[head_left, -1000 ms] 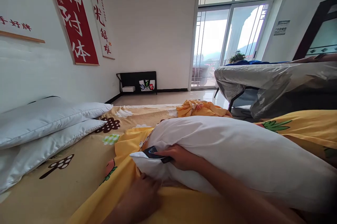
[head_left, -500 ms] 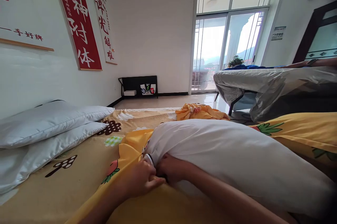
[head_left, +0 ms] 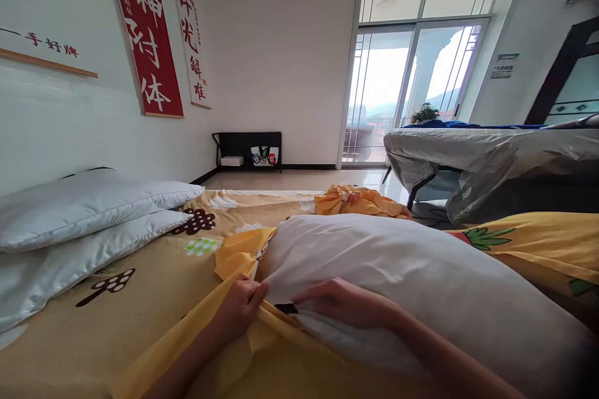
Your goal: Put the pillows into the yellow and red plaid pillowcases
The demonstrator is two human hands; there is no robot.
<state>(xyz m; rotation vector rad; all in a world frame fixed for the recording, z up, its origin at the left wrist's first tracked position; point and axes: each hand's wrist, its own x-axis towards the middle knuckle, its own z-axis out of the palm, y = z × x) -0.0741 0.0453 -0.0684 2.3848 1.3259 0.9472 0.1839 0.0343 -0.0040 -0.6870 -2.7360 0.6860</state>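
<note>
A large plump white pillow [head_left: 397, 268] lies across the bed in front of me, its left end inside the fold of a yellow cover [head_left: 285, 324]. My left hand [head_left: 243, 302] is closed on the cover's edge, pinching the cloth between thumb and fingers. On the pillow's near side rests my right hand [head_left: 346, 302], its index finger stretched out and the others partly hidden. Its fingertips reach a short black strip [head_left: 286, 308] at the cover's opening. A raised yellow flap [head_left: 243, 249] of cover stands beyond my left hand.
Two white pillows [head_left: 93, 205] are stacked at the left by the wall. Bunched yellow cloth [head_left: 360, 200] lies at the bed's far edge, and a yellow printed piece [head_left: 538, 236] at the right. A plastic-draped table [head_left: 468, 149] stands beyond. The sheet [head_left: 154, 299] is patterned.
My hands have moved apart: the left hand holds the cover edge slightly to the left, and the right has shifted right onto the pillow. The black strip now shows between them.
</note>
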